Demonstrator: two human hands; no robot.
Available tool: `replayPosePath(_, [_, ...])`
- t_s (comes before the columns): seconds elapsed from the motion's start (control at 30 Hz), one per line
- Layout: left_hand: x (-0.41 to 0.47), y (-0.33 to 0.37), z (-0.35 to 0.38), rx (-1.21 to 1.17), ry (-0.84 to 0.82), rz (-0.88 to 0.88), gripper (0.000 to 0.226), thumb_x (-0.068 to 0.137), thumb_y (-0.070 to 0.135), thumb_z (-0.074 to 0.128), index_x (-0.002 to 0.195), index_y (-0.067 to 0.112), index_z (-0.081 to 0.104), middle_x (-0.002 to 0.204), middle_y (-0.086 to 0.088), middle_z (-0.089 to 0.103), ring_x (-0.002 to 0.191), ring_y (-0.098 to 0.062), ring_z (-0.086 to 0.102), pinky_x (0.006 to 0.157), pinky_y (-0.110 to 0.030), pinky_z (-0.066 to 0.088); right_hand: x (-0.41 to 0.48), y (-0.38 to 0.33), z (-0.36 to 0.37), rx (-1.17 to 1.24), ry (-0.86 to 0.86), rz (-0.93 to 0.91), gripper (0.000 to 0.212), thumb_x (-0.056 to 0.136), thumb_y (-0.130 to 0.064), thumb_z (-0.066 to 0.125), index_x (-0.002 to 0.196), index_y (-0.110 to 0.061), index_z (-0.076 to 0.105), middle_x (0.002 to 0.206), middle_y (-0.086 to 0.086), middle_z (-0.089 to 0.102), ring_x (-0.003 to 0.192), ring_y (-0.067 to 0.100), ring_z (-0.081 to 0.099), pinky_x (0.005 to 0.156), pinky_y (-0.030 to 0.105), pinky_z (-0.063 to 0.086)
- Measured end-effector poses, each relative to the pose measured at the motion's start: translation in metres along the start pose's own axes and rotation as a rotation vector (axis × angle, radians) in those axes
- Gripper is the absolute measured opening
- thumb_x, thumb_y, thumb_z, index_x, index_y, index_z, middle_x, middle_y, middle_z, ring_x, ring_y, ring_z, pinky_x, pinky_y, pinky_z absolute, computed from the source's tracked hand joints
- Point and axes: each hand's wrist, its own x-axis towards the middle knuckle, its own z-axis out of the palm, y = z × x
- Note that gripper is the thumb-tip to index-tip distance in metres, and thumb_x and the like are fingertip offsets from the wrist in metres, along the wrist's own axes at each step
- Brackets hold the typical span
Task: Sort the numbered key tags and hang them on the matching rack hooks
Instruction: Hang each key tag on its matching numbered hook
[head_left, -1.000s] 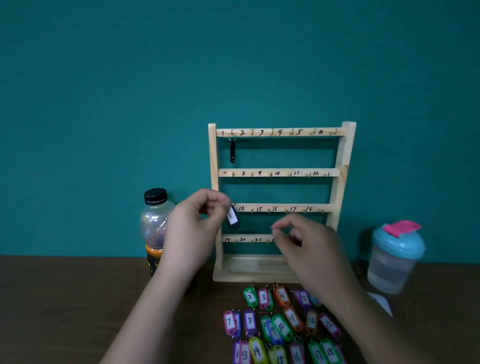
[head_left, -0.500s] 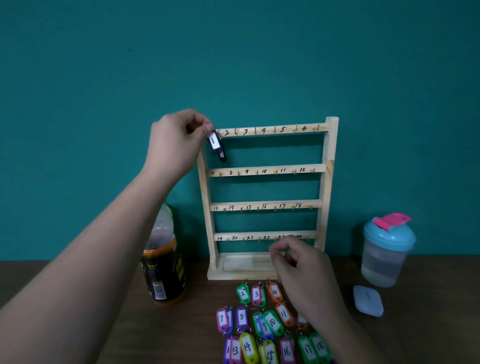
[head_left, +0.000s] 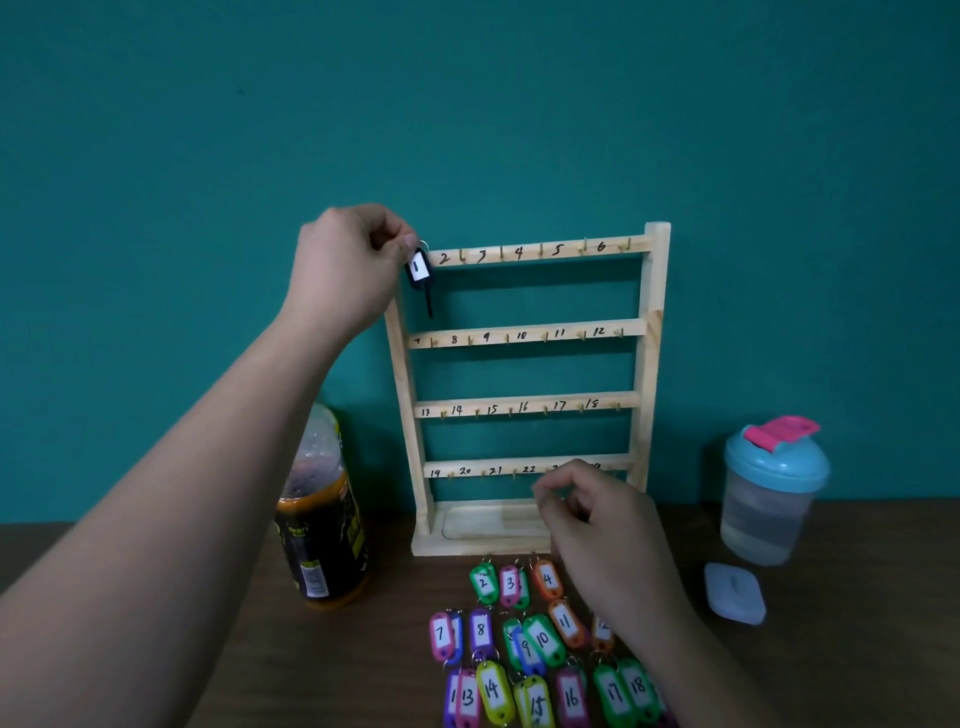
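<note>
Dark bottle (head_left: 322, 540) beside rack (head_left: 652, 364), shaker (head_left: 769, 493) opposite

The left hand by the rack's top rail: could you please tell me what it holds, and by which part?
The left hand pinches the black tag numbered 1 at its top end, by the metal ring.

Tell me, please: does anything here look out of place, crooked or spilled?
Nothing is spilled or broken. Only the tags on the table are untidy: tag 10 lies partly over tag 9, and tag 3 covers a green tag. The bottle and the shaker cup stand upright.
</note>
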Motion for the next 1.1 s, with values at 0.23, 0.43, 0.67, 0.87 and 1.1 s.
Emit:
replayPosePath(0.23, [-0.002, 0.001, -0.001, -0.003, -0.051, -0.066, 0.018, 0.097, 0.022, 0.063, 0.087, 0.023, 0.077, 0.066, 0.009, 0.063, 0.041, -0.003, 0.042, 0.044, -0.020, 0.034, -0.001, 0.001, -0.002, 0.000, -0.014, -0.003, 0.014, 0.103, -0.028, 0.067, 0.094, -0.038, 0.070, 0.065, -0.005, 0.065, 0.057, 0.015, 0.063, 0.059, 0.038, 0.053])
replayPosePath(0.43, [-0.006, 0.001, -0.003, 0.065, -0.041, -0.027, 0.015, 0.097, 0.028, 0.067, 0.088, 0.024, 0.078, 0.062, 0.010, 0.061, 0.043, -0.001, 0.046, 0.045, -0.021, 0.035, -0.001, 0.000, -0.001, -0.020, -0.027, -0.009, 0.011, 0.103, -0.031, 0.067, 0.096, -0.038, 0.069, 0.067, -0.003, 0.066, 0.059, 0.015, 0.064, 0.062, 0.039, 0.055])
replayPosePath(0.67, [-0.005, -0.004, 0.000, -0.026, -0.039, -0.086, 0.012, 0.094, 0.030, 0.071, 0.087, 0.023, 0.079, 0.080, 0.004, 0.075, 0.053, -0.006, 0.049, 0.050, -0.021, 0.037, -0.002, 0.000, 0.000, -0.028, -0.024, -0.013, 0.012, 0.102, -0.029, 0.068, 0.094, -0.037, 0.070, 0.067, -0.008, 0.066, 0.057, 0.013, 0.063, 0.058, 0.031, 0.051])
replayPosePath(0.87, [-0.005, -0.005, -0.001, -0.029, -0.078, -0.117, 0.012, 0.092, 0.028, 0.072, 0.084, 0.024, 0.080, 0.081, 0.001, 0.076, 0.047, -0.004, 0.045, 0.041, -0.015, 0.036, -0.002, 0.000, 0.001, -0.018, -0.038, 0.002, 0.012, 0.103, -0.030, 0.068, 0.093, -0.038, 0.070, 0.065, -0.009, 0.065, 0.058, 0.013, 0.063, 0.056, 0.028, 0.049])
replayPosePath(1.1, [-0.040, -0.004, -0.011, 0.056, -0.032, -0.041, 0.006, 0.090, 0.033, 0.075, 0.093, 0.028, 0.077, 0.091, 0.012, 0.074, 0.073, 0.000, 0.060, 0.066, -0.019, 0.043, -0.001, 0.000, -0.004, -0.032, -0.045, 0.008, 0.013, 0.103, -0.030, 0.065, 0.094, -0.037, 0.070, 0.067, -0.005, 0.067, 0.060, 0.017, 0.066, 0.063, 0.044, 0.056])
